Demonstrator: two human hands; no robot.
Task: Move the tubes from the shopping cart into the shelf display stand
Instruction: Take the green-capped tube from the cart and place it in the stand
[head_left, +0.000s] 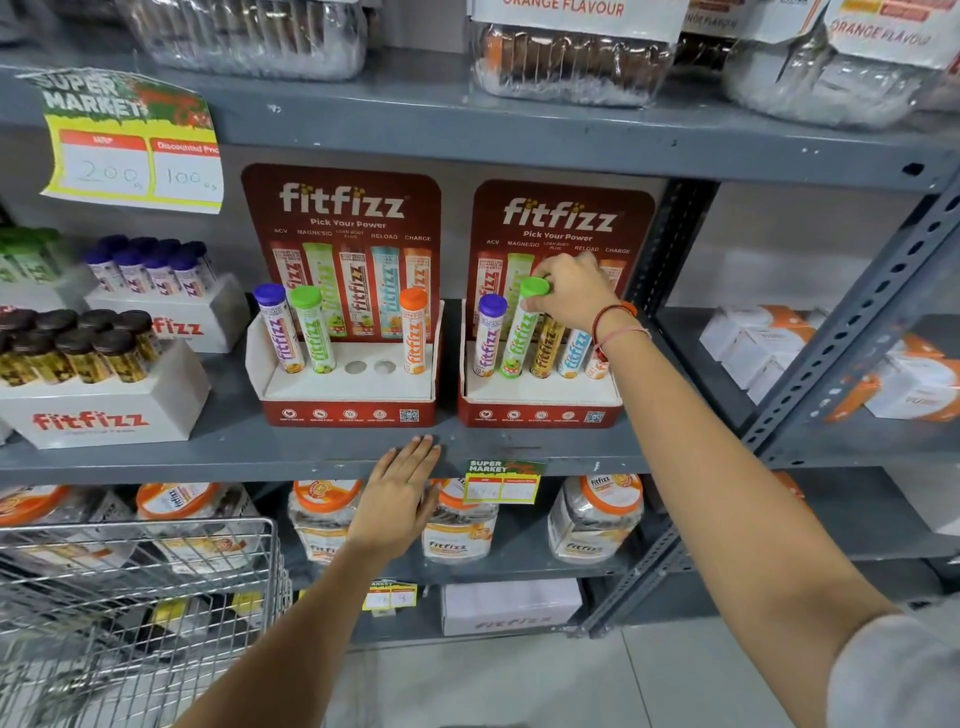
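Two red fitfizz display stands sit side by side on the middle shelf. My right hand (569, 291) grips the green cap of a green tube (519, 338) that stands in the second hole of the right stand (540, 413), between a purple tube (488, 335) and a yellow tube (545, 348). The left stand (348, 410) holds a purple tube (278, 327), a green tube (314, 330) and an orange tube (414, 330), with two holes (370, 367) bare between them. My left hand (397, 493) lies flat against the shelf's front edge, fingers apart. The wire shopping cart (135, 597) is at the lower left.
White fitfizz boxes with dark-capped and purple-capped tubes stand at the left of the shelf. Jars with orange lids (595, 514) fill the shelf below. Plastic tubs sit on the top shelf. A grey slotted upright (852, 322) rises at the right. A yellow price card (137, 156) hangs at upper left.
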